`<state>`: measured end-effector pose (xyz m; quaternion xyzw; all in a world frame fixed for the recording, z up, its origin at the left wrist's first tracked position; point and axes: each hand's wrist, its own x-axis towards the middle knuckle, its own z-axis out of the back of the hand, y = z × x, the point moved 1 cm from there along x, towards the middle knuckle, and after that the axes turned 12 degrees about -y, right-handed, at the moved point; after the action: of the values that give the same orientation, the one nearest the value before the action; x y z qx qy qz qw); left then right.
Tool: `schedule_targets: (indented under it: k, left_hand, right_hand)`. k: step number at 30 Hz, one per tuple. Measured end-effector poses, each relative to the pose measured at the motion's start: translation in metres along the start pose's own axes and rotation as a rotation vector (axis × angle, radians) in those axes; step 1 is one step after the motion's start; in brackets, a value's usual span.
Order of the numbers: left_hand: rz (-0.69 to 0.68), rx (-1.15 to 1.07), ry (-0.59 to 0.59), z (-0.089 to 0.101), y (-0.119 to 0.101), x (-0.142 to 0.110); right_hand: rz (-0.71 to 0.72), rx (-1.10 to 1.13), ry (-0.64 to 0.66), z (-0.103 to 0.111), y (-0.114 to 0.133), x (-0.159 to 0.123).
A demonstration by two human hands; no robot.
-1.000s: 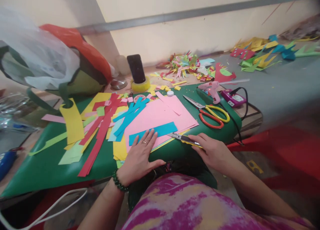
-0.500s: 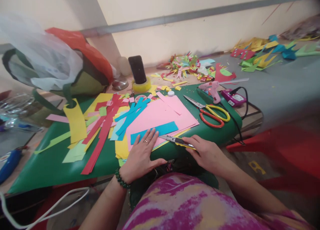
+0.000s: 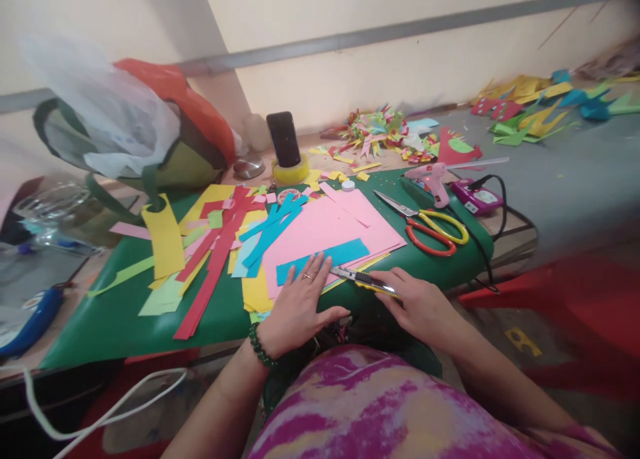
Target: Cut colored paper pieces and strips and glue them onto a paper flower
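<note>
My left hand [image 3: 303,306] lies flat with its fingers spread, the fingertips resting on a blue paper strip [image 3: 345,251]. That strip sits on a stack of pink paper [image 3: 320,222], with yellow sheets showing under its near edge. In my right hand [image 3: 417,306] is a box cutter [image 3: 365,280], its handle gripped and its blade pointing left towards my left fingers. The blade lies along the near edge of the blue strip; whether it touches the paper I cannot tell. Narrower blue strips [image 3: 275,229] lie just left of the pink stack.
Scissors [image 3: 425,226] and a pink glue gun [image 3: 433,179] lie right of the paper, near a purple power socket [image 3: 477,198]. Red strips [image 3: 213,266] and yellow paper [image 3: 165,239] cover the left side. Behind stand a phone [image 3: 283,139] on a tape roll [image 3: 291,171] and a bag [image 3: 195,152].
The whole view has shifted, so everything sits slightly further right. The blue strip has turned slightly and slid a little with my left hand. The box cutter stays in my right hand.
</note>
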<state>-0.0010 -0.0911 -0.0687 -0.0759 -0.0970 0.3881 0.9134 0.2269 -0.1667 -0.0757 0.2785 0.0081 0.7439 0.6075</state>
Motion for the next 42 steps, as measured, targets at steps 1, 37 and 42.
schedule_targets:
  k: [1,37,42]
  left_hand:
    - [0.003,0.004,-0.009,0.002,0.003,-0.002]
    - [-0.106,0.034,0.089,0.031,0.069,-0.036]
    - [-0.098,0.029,0.114,0.030,0.071,-0.035]
  right_hand:
    - [-0.001,-0.004,-0.002,0.000,-0.001,0.000]
    - [0.119,-0.053,0.071,-0.019,0.038,0.010]
    - [0.183,-0.077,0.051,-0.023,0.046,0.010]
